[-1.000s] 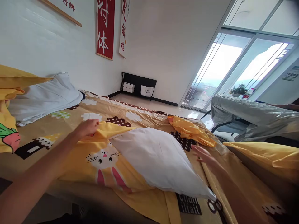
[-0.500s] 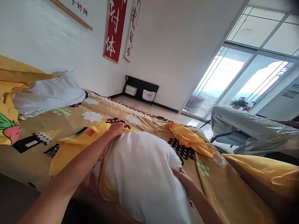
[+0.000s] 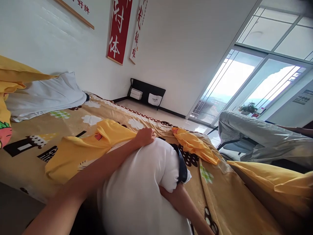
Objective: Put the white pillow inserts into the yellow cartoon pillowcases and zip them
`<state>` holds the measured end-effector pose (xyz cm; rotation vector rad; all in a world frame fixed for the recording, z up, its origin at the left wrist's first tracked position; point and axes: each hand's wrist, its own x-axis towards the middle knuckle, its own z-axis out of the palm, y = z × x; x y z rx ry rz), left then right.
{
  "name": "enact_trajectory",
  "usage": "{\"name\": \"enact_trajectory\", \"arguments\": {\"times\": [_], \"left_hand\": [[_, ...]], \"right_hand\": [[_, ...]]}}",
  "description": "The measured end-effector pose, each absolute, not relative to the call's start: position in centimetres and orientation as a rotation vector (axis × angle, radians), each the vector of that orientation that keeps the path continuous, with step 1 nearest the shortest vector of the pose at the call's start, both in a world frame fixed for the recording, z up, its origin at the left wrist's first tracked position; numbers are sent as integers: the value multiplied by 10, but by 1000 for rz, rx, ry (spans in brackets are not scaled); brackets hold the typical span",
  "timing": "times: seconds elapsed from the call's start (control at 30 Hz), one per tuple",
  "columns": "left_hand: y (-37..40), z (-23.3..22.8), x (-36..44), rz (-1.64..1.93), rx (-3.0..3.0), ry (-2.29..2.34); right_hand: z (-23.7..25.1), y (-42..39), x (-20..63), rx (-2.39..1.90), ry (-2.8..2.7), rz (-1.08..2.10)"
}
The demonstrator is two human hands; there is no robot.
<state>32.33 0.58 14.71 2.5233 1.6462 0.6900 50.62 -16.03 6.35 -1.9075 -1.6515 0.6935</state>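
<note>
Disappearing under the white pillow: most of the right hand, fingers unseen. Running off the bottom edge: pillow and both forearms. Getting cropped at left: a yellow quilt. Blurring beyond reading: print on the far white bag.

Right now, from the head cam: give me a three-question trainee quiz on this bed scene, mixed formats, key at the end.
1. True or false: the left hand rests on top of the white pillow.
2. Where is the right hand? A) flat on the floor B) under the pillow's right edge C) on the window glass
3. Fill in: the loose cloth beside the left forearm, the pillowcase, is mainly ____ in colour.

Key: 1 true; 2 B; 3 yellow. Whether either hand's fingers are closed is not visible.
</note>
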Motion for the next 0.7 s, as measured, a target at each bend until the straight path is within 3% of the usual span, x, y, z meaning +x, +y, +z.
{"name": "enact_trajectory", "arguments": {"times": [0.23,0.37,0.43,0.57,0.7], "left_hand": [[-2,156,310,677,2539,1636],[-23,143,304,553,2632,1461],[-41,134,312,534,2712,1351],[-73,125,327,597,2923,1124],[-100,127,328,657,3135,992]], "right_hand": [[73,-141,535,-2072,-1658,383],[90,-130,572,-2396,-1990,240],[109,-128,578,-2458,-2101,8],[160,-115,548,-2029,-1996,-365],[193,-65,477,-1577,-2175,-124]]}}
